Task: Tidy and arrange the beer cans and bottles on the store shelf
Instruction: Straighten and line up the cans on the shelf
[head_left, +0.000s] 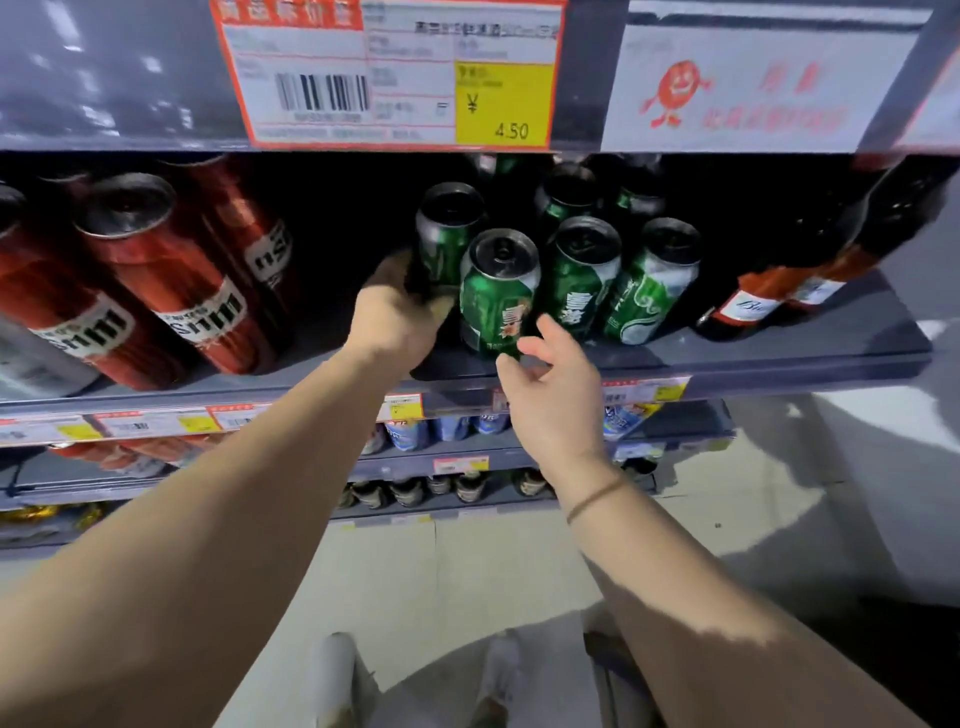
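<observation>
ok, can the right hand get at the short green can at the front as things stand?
Probably yes. The right hand is open, just in front of the short green can, with nothing between them. The left hand is closed on the taller green can beside it, not blocking that side.

Grey metal shelving (753, 364) stood in tiers, its edges lined with price tags (387, 73) in orange and yellow. The recess behind was dark. Below lay a pale tiled floor (467, 566), brightly lit, with shadow at right.
</observation>
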